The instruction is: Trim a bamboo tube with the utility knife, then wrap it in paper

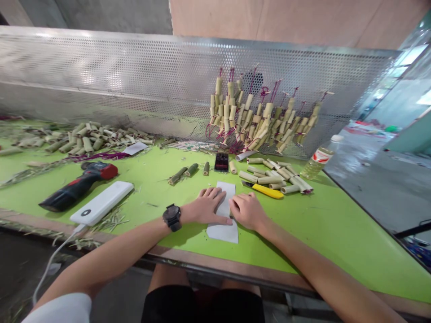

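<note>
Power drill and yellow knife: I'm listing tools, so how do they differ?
Colour: the power drill is black and red, the yellow knife mostly yellow with a dark tip.
Build: the drill is bulky, the knife slim.
Place: the drill lies to the left, the knife just beyond the right hand.
Both rest untouched on the green tabletop.

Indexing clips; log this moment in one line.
left hand: on paper | right hand: curled at paper's edge | yellow cutter: on table

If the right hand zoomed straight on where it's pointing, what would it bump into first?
Probably the left hand, which rests on the white paper, though depth is hard to judge.
</note>
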Action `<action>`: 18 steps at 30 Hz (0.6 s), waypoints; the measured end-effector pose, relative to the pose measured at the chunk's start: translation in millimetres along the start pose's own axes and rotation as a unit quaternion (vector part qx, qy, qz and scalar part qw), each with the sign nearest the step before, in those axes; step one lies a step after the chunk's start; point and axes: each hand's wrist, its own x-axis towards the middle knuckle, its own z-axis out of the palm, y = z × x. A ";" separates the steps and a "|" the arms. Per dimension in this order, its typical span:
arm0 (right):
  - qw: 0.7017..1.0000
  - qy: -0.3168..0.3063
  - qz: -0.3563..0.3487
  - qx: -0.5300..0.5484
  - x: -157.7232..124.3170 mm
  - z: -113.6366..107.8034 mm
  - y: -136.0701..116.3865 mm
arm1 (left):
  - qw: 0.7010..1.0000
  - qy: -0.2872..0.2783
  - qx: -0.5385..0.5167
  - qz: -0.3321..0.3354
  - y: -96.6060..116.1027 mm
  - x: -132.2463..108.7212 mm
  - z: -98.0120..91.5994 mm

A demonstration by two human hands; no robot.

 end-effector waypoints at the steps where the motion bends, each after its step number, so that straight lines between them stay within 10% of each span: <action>1: 1.000 -0.003 -0.005 0.007 -0.9 -0.2 -1.8 | 1.000 0.003 0.000 0.001 0.4 -0.2 0.0; 18: 0.999 0.020 0.026 -0.023 -0.7 -5.0 3.0 | 1.000 -0.003 0.001 -0.006 -0.5 0.6 0.0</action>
